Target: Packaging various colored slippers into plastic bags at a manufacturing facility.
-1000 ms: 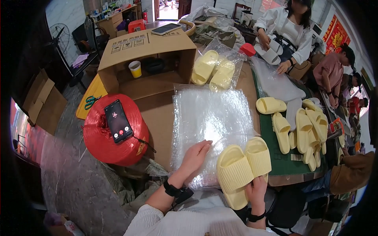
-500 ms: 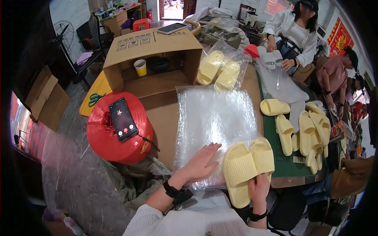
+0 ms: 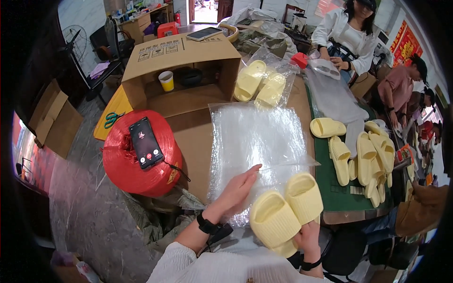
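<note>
A pair of pale yellow slippers [image 3: 278, 212] is held in my right hand [image 3: 309, 239], whose fingers wrap round them from the right and are partly hidden. The slippers are tilted, side by side, above the near right part of a stack of clear plastic bags [image 3: 250, 132]. My left hand [image 3: 237, 189] is on the near half of the stack, its fingers drawn together at the edge of the top bag. That edge [image 3: 290, 166] is lifted and runs from my fingertips toward the right, past the stack's side.
A red twine roll [image 3: 118, 165] with a phone [image 3: 146, 141] on it stands left, near green-handled scissors [image 3: 113, 119]. Behind is an open carton [image 3: 184, 52] with a cup inside. Bagged slippers [image 3: 259, 82] lie beyond the stack; loose slippers [image 3: 365, 158] at right. A co-worker [image 3: 351, 37] handles slippers.
My left hand has gone from lying spread on the bags to closing at the top bag's edge, which has risen. The slippers have tilted and shifted a little nearer and left.
</note>
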A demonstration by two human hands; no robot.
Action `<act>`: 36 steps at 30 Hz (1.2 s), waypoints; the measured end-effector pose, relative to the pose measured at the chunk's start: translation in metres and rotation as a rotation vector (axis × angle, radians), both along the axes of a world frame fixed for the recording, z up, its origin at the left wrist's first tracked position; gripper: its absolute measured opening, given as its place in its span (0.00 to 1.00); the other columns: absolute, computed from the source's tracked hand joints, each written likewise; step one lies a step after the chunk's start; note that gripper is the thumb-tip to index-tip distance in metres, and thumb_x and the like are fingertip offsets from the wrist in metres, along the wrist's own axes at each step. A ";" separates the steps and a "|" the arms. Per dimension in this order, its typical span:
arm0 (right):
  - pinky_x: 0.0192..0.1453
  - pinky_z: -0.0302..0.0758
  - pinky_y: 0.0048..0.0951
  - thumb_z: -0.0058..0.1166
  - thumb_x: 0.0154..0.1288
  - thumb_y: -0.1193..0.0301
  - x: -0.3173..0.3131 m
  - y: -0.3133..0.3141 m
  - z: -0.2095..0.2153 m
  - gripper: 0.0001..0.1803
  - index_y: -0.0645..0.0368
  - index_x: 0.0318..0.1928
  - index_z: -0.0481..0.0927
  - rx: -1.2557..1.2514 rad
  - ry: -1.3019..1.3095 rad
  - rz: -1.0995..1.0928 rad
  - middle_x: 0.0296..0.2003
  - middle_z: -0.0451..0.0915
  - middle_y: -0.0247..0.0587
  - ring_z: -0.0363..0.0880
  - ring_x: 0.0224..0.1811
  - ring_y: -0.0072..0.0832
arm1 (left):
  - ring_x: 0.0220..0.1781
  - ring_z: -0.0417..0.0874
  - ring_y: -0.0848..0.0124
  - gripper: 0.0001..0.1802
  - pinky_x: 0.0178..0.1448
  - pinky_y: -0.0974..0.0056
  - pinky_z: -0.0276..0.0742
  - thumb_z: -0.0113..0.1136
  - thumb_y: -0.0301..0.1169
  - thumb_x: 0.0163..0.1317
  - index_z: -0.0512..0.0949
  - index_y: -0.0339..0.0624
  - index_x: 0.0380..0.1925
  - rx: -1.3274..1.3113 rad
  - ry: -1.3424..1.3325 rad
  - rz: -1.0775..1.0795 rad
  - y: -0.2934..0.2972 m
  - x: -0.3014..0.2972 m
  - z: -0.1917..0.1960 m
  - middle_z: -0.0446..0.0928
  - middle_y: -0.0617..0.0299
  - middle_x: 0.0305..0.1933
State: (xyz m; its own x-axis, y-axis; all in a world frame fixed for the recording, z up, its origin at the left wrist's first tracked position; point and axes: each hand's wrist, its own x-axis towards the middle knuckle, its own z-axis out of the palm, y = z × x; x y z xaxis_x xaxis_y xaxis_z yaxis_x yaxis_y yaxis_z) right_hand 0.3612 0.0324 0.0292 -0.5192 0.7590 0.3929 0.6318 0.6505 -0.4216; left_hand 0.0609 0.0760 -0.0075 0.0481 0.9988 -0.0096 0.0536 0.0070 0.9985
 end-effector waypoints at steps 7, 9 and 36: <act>0.40 0.80 0.47 0.64 0.55 0.70 -0.002 0.004 -0.008 0.23 0.63 0.54 0.81 -0.148 -0.081 0.002 0.44 0.82 0.54 0.83 0.39 0.52 | 0.77 0.68 0.61 0.29 0.79 0.61 0.59 0.42 0.42 0.81 0.63 0.37 0.75 0.046 0.007 -0.156 -0.003 0.000 0.024 0.69 0.48 0.75; 0.39 0.80 0.47 0.64 0.57 0.70 -0.004 0.005 -0.005 0.22 0.63 0.53 0.81 -0.191 -0.086 -0.042 0.43 0.82 0.55 0.83 0.39 0.52 | 0.77 0.67 0.59 0.28 0.79 0.60 0.59 0.42 0.39 0.80 0.63 0.41 0.76 0.034 0.027 -0.179 -0.005 -0.001 0.024 0.67 0.47 0.76; 0.41 0.77 0.43 0.53 0.69 0.71 -0.088 0.066 -0.006 0.06 0.61 0.40 0.77 -0.377 -0.097 -0.124 0.34 0.79 0.48 0.81 0.39 0.45 | 0.85 0.47 0.48 0.27 0.86 0.42 0.41 0.45 0.36 0.77 0.66 0.45 0.73 0.704 0.644 -0.425 -0.049 0.041 0.041 0.53 0.50 0.83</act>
